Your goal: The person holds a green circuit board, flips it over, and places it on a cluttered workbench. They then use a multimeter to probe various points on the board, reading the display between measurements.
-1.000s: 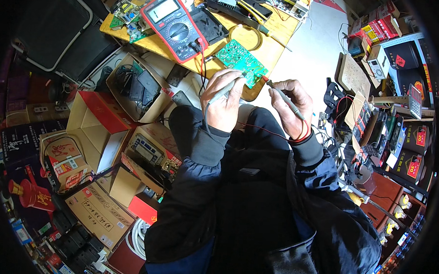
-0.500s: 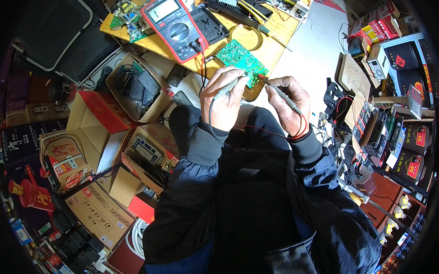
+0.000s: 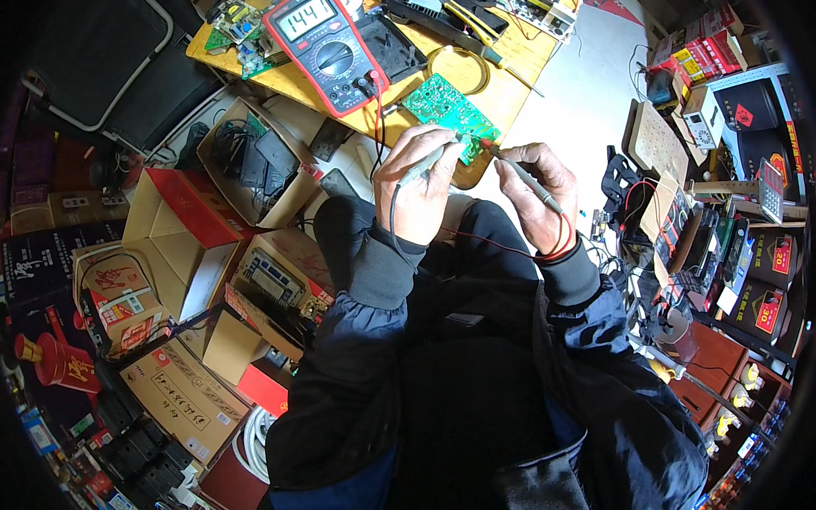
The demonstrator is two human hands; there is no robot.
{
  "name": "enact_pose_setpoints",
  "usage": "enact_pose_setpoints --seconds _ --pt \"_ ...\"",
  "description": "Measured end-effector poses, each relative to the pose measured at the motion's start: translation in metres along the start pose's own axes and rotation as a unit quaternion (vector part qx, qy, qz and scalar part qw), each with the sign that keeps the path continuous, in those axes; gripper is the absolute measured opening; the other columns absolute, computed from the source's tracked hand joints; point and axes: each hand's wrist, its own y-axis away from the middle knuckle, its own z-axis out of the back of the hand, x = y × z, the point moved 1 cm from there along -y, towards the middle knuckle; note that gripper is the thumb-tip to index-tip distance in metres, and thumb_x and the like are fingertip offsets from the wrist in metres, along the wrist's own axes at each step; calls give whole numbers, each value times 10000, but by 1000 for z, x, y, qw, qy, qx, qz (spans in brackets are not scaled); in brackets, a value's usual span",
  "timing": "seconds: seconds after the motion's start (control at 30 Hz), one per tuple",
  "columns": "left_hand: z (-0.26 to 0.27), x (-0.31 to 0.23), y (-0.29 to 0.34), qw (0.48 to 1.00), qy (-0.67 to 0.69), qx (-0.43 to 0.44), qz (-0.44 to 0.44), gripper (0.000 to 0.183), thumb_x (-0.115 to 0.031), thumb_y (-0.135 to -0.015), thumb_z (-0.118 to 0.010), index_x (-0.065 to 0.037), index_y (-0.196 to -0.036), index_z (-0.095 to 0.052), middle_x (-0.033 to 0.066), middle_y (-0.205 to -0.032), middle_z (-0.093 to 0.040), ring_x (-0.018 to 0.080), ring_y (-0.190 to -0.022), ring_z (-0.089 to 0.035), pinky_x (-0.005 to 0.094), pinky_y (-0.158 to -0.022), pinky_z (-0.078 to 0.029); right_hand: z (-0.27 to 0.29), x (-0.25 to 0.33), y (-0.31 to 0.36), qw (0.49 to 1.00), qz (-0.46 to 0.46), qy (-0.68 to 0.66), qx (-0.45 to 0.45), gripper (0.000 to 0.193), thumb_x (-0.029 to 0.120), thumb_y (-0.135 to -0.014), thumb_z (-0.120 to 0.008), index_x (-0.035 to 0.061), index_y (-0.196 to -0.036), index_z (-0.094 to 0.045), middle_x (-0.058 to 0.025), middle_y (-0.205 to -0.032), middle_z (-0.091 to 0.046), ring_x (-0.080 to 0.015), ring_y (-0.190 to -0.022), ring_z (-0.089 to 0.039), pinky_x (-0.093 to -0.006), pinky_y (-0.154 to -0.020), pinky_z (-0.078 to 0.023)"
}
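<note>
My left hand (image 3: 414, 185) is closed around a grey test probe (image 3: 426, 162) with a dark lead, its tip end at the green circuit board (image 3: 449, 110). Between the fingers of my right hand (image 3: 541, 189) is a second test probe (image 3: 529, 182) with a red lead, its red end reaching the board's lower right corner. Whether the metal tips touch the board cannot be made out. The board lies solder side up at the near edge of the wooden table. Beyond it to the left rests a red-framed multimeter (image 3: 322, 47), digits showing on its screen, with both leads plugged in.
On the wooden table (image 3: 514, 86) lie a roll of wire (image 3: 458, 70), a screwdriver (image 3: 511, 70), a black plastic housing (image 3: 388, 46) and other circuit boards (image 3: 240, 29). Open cardboard boxes (image 3: 186, 238) crowd the floor at left. Shelves with boxes and cables stand at right.
The multimeter's screen has gone from nearly blank to a row of large digits. Both hands and probes hold almost the same place.
</note>
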Motion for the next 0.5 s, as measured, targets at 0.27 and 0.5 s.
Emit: enact_pose_setpoints --seconds 0.27,0.5 --pt "1 0 -1 1000 -7 5 -3 142 -28 -966 -713 32 -1091 -743 158 -1107 -752 325 -1066 -725 401 -931 -583 0 -2 -1 1000 -1 2 -1 117 73 -996 -727 -37 -1029 -710 -72 -891 -725 -103 -822 -671 -267 -753 -557" --pt "-1 -2 0 1000 -5 -5 4 121 -1 -967 -711 39 -1074 -749 148 -1088 -759 311 -1053 -719 403 -941 -577 0 -2 0 999 10 -22 -21 101 56 -998 -722 -39 -1027 -703 -63 -889 -716 -94 -804 -650 -259 -739 -545"
